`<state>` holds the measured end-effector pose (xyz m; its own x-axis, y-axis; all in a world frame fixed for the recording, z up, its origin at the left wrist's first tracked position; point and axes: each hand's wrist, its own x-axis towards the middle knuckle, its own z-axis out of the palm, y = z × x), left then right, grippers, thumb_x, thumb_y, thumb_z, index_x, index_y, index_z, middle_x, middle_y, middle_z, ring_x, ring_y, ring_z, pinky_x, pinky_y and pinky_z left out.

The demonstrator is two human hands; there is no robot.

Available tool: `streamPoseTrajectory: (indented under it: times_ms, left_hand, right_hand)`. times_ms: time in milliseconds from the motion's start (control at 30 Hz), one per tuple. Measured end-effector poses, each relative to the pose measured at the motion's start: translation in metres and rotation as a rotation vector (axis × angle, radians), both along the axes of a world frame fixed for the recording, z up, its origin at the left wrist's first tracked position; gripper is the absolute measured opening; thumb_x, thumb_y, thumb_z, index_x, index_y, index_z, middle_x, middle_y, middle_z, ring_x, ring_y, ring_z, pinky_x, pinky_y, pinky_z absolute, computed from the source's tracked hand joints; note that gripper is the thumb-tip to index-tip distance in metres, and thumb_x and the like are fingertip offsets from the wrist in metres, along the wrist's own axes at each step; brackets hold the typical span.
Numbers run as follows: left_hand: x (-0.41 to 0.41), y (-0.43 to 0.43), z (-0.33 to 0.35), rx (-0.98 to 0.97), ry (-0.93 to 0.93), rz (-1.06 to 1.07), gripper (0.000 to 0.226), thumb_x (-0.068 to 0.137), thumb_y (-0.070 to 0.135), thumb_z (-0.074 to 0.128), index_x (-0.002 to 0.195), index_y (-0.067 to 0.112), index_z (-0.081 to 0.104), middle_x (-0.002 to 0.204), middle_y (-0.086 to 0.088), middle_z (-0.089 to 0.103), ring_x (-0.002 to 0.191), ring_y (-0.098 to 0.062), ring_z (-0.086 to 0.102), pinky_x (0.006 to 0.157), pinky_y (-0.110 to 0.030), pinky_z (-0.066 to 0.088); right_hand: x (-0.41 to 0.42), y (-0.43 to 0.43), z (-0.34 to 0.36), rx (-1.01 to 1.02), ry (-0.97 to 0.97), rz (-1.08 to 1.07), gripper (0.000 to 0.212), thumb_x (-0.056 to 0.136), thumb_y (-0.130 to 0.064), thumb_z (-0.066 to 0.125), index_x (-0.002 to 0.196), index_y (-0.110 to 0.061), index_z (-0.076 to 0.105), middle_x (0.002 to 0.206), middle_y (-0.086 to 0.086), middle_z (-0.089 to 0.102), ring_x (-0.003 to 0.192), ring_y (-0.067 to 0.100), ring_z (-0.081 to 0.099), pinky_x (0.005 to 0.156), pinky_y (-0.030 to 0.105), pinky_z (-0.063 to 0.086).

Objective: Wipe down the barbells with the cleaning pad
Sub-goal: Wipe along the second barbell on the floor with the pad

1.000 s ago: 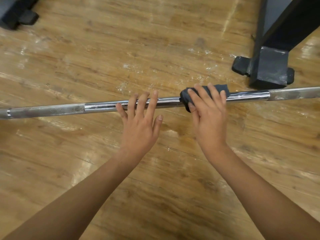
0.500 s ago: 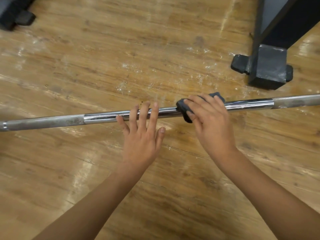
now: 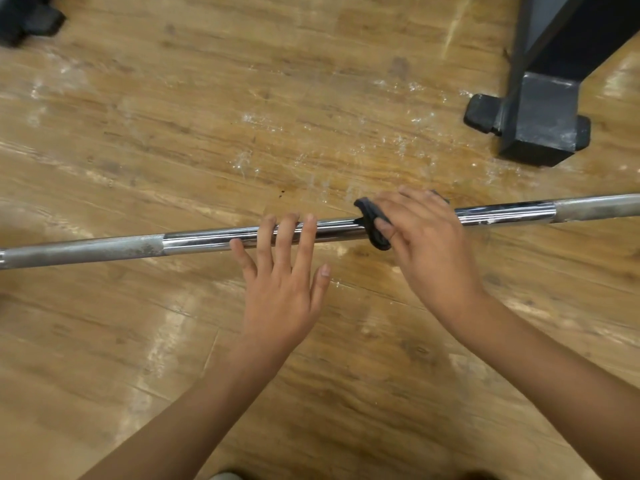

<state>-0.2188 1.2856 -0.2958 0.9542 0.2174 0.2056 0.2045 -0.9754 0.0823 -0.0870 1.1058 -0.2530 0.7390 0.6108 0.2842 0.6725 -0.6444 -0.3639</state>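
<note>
A long steel barbell (image 3: 194,240) lies across the wooden floor, running from the left edge up to the right edge, with dull knurled stretches at both ends of its shiny middle. My left hand (image 3: 282,282) rests flat on the shiny part, its straight fingers laid over the bar. Just to its right my right hand (image 3: 424,244) curls over the bar and grips a dark cleaning pad (image 3: 372,223) wrapped round it. Most of the pad is hidden under my fingers.
The black steel foot of a rack (image 3: 533,123) stands on the floor at the upper right, just beyond the bar. Another dark piece of equipment (image 3: 24,15) sits in the top left corner. White scuff marks streak the wooden floor (image 3: 207,109).
My right hand has slid the pad a little to the left along the bar and curled tighter over it. My left hand kept its place on the bar.
</note>
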Motion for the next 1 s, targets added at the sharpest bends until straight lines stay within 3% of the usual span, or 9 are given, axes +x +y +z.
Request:
streamPoseTrajectory:
  times_ms: [133,267,400,567,800,1000]
  left_hand:
    - [-0.008,-0.003,0.002,-0.002,0.007,-0.008,0.071,0.103,0.044,0.046,0.162,0.014,0.02,0.159,-0.014,0.033,0.151,-0.039,0.025,0.119,-0.07,0.004]
    - [-0.017,-0.004,0.006,-0.006,0.044,-0.025,0.068,0.105,0.046,0.039,0.161,0.012,0.023,0.158,-0.016,0.035,0.149,-0.039,0.026,0.118,-0.072,0.008]
    - [-0.028,-0.007,0.005,0.002,0.05,-0.041,0.069,0.104,0.044,0.039,0.161,0.01,0.022,0.159,-0.019,0.029,0.15,-0.042,0.024,0.117,-0.073,0.008]
    - [-0.041,-0.011,0.005,-0.036,0.027,-0.075,0.066,0.104,0.044,0.036,0.162,0.017,0.018,0.161,-0.016,0.032,0.154,-0.04,0.019,0.119,-0.07,0.005]
    - [-0.04,-0.002,-0.004,0.064,-0.02,-0.12,0.07,0.104,0.047,0.037,0.164,0.023,0.009,0.166,-0.014,0.021,0.156,-0.037,0.013,0.118,-0.07,-0.002]
    - [-0.032,-0.009,0.008,-0.061,-0.027,-0.094,0.061,0.102,0.043,0.039,0.155,0.013,0.035,0.16,-0.018,0.036,0.153,-0.038,0.022,0.119,-0.068,-0.005]
  right_hand:
    - [-0.024,-0.003,-0.003,-0.044,-0.034,0.022,0.038,0.1,-0.023,0.047,0.131,-0.012,0.067,0.137,0.003,0.064,0.135,0.031,0.051,0.115,0.05,0.035]
    - [-0.012,-0.029,0.001,-0.019,-0.003,-0.031,0.031,0.101,-0.018,0.055,0.128,-0.012,0.068,0.134,0.004,0.066,0.131,0.03,0.055,0.114,0.045,0.034]
    - [-0.035,-0.015,-0.001,-0.008,0.016,-0.046,0.033,0.1,-0.019,0.053,0.128,-0.012,0.069,0.134,0.003,0.066,0.131,0.032,0.054,0.113,0.053,0.036]
    - [-0.041,-0.016,-0.002,0.008,-0.017,0.059,0.033,0.1,-0.019,0.051,0.126,-0.012,0.069,0.13,0.001,0.067,0.126,0.03,0.057,0.114,0.044,0.035]
    - [-0.043,-0.036,-0.011,0.032,-0.026,-0.02,0.031,0.098,-0.014,0.054,0.124,-0.012,0.071,0.131,0.002,0.067,0.129,0.029,0.056,0.116,0.043,0.032]
    - [-0.036,-0.031,-0.002,0.032,-0.022,-0.015,0.032,0.098,-0.018,0.049,0.12,-0.013,0.072,0.124,-0.001,0.069,0.124,0.023,0.055,0.118,0.029,0.024]
